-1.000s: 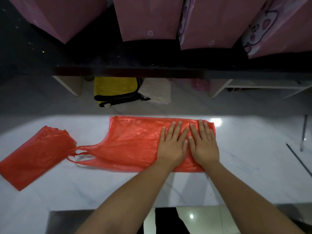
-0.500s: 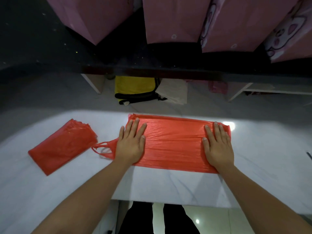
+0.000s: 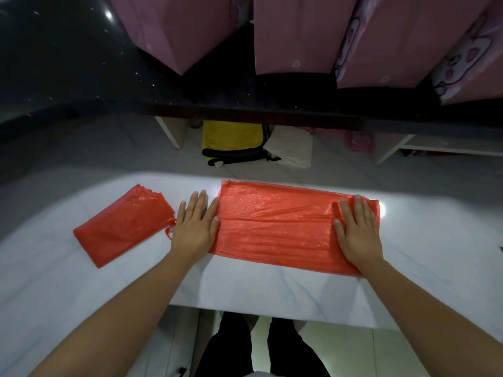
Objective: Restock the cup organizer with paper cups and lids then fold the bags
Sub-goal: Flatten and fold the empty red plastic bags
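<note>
A red plastic bag (image 3: 275, 224) lies flattened lengthwise on the white marble counter (image 3: 272, 292). My left hand (image 3: 194, 227) presses flat on its left end, covering the handles, with only a bit of red loop showing beside the wrist. My right hand (image 3: 358, 232) presses flat on the bag's right end, fingers straight. A folded stack of red bags (image 3: 122, 225) rests to the left, close to my left hand. No cups, lids or organizer are in sight.
Pink paper bags (image 3: 296, 34) hang above a dark shelf at the back. Below it, on the floor, sit a yellow bag (image 3: 234, 140) and a white folded cloth (image 3: 292, 148). My legs show under the counter's near edge.
My left hand has slid leftward along the bag from beside my right hand to the handle end, smoothing it flat. My right hand stayed on the right end.
</note>
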A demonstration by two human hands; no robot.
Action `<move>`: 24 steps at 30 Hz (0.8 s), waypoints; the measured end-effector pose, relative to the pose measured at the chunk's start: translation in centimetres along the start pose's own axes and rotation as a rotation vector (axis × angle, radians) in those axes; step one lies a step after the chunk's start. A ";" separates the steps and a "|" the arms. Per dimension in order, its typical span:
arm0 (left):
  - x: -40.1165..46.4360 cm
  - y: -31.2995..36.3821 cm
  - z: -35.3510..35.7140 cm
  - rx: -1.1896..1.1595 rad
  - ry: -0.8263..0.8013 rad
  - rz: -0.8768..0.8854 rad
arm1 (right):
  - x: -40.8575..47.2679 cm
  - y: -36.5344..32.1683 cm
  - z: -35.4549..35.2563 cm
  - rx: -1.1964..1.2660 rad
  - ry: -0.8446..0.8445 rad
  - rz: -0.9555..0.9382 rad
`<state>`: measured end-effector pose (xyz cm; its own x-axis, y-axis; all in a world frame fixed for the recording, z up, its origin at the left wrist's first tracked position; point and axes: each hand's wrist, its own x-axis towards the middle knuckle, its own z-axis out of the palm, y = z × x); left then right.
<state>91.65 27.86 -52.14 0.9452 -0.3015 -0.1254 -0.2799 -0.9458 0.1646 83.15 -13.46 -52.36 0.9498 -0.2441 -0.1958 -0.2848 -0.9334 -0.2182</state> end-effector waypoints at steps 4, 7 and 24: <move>-4.2 -0.7 -1.1 -0.081 0.065 -0.173 | -1.5 -3.7 -0.6 0.013 -0.001 -0.155; -5.9 -1.3 -1.7 -0.210 0.053 -0.315 | -2.6 -9.6 -0.3 0.025 -0.058 -0.306; -6.8 3.3 -3.0 -1.469 0.211 -0.889 | -6.4 -23.5 5.5 -0.094 -0.249 -0.507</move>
<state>84.81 27.18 -47.78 0.7502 0.3428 -0.5654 0.5593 0.1270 0.8192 83.10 11.52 -51.26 0.9024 0.2986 -0.3107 0.2217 -0.9400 -0.2594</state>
